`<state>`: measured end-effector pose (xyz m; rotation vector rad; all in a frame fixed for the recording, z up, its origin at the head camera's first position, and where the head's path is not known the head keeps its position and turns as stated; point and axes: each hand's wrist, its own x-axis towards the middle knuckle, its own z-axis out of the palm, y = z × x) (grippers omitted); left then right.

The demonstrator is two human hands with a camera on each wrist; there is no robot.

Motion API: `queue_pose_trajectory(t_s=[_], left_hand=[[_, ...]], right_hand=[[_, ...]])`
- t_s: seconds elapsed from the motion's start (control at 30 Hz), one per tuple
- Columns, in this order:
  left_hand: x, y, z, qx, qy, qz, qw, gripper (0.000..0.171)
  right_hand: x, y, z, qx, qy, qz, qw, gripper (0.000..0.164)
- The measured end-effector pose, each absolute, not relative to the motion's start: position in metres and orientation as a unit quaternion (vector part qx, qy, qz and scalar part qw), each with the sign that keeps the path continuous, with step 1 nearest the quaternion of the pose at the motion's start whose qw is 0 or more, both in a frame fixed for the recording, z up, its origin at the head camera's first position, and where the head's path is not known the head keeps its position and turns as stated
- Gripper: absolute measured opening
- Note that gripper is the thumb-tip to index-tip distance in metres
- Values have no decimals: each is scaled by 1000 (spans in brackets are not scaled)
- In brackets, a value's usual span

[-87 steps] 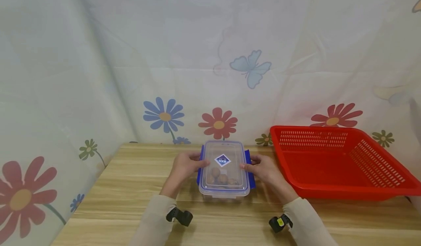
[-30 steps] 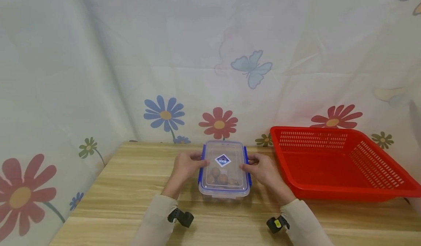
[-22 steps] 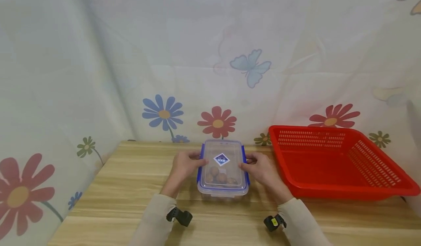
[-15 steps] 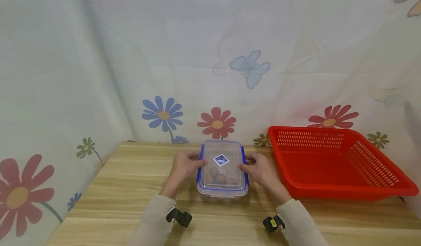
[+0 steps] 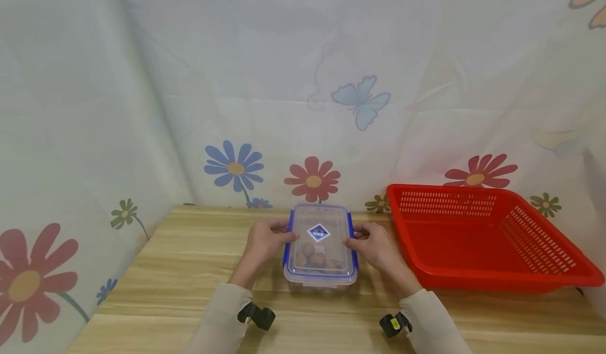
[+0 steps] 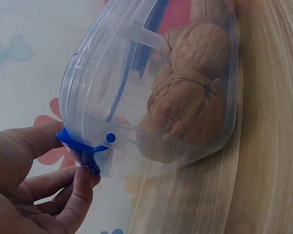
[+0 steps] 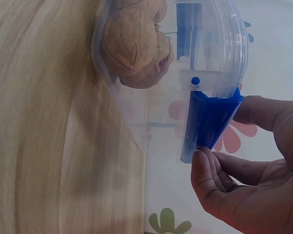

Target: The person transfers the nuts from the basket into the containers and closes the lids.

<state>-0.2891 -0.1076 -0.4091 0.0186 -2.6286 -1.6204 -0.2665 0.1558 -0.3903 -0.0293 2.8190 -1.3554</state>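
Note:
A clear plastic food container [image 5: 326, 238] with a blue-edged lid and a diamond label stands on the table between the hands. Several walnuts [image 5: 318, 260] lie inside at its near end; the left wrist view shows the walnuts [image 6: 200, 51] through the wall. My left hand [image 5: 261, 242] pinches the blue side latch [image 6: 78, 141], thumb at the lid's edge and fingertips below. On the other side, my right hand [image 5: 379, 244] holds the opposite blue latch [image 7: 212, 119] between thumb and fingertips. In the right wrist view that latch stands slightly out from the wall.
A large red plastic basket [image 5: 473, 279] with slotted walls stands right of the right hand. The wood-grain table [image 5: 307, 322] ends at a flower-printed curtain [image 5: 284, 80] behind. Black wrist cameras sit on both wrists.
The right latch stuck out from the container's side 2.9 seconds ago and now lies closer in. The right hand has shifted slightly inward; the left hand and container stay about where they were.

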Motion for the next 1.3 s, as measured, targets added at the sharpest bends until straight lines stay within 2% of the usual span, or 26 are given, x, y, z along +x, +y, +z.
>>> queue_pose_trajectory(t_s=[1.1,1.3], left_hand=[[-287,-111,-413,-9,-846,-532,35,40],[-284,-110,-414,-16,-868,-495,38,42]], right_hand=[[-267,154,-392,-11,901,-434,16,49],[-263,156,-379,-35,927,-370,-54,57]])
